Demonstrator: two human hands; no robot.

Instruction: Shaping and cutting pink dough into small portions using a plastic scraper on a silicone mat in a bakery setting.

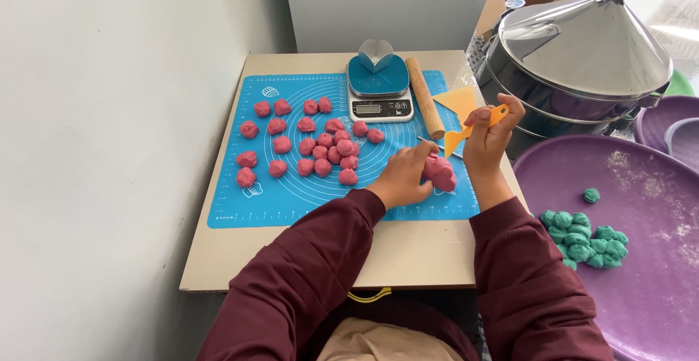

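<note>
My left hand [403, 177] rests on a pink dough lump [441, 174] lying on the blue silicone mat [291, 193], fingers curled over its left side. My right hand [486, 139] is raised just right of the lump and grips an orange plastic dough scraper [466, 131], blade pointing down-left. Many small pink dough balls [313, 142] sit in loose rows on the mat's left and middle.
A teal kitchen scale [378, 91] with a small metal cup, a wooden rolling pin [424, 99] and a yellow scraper [457, 101] lie at the mat's far edge. Right of the table stand a steel steamer pot [582, 62] and a purple tray [655, 273] with green dough pieces [586, 237]. A wall runs along the left.
</note>
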